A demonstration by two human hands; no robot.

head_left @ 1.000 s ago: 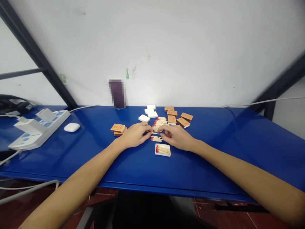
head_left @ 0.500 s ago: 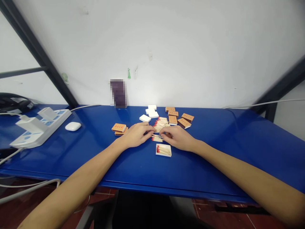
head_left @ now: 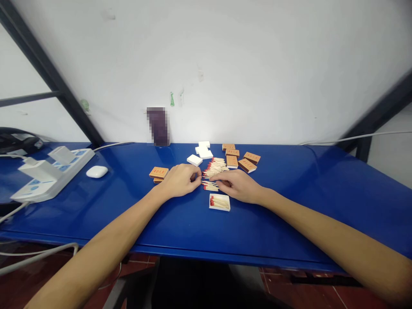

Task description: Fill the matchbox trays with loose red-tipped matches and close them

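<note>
A pile of loose matches [head_left: 215, 167] with red heads lies on the blue table, and a smaller row of matches [head_left: 210, 187] lies in front of it. My left hand [head_left: 180, 180] is beside the red heads, its thumb and index finger curled together in a pinch; whatever is between them is too small to make out. From the other side, my right hand [head_left: 240, 185] reaches over the wooden ends, its index finger stretched onto the matches and its thumb apart. Nearer to me sits a white matchbox tray [head_left: 219, 209] partly filled with matches, heads to the left.
Several white trays [head_left: 195, 160] are behind the pile. Orange matchbox sleeves [head_left: 247, 165] lie at the back right, with more matchboxes [head_left: 159, 172] left of my left hand. Further left are a white earbud case [head_left: 97, 172] and a power strip [head_left: 48, 189] with cables.
My left hand has drawn back slightly left from the matches, its thumb and index finger coming together. My right index finger has stretched a little further left over the matches.
</note>
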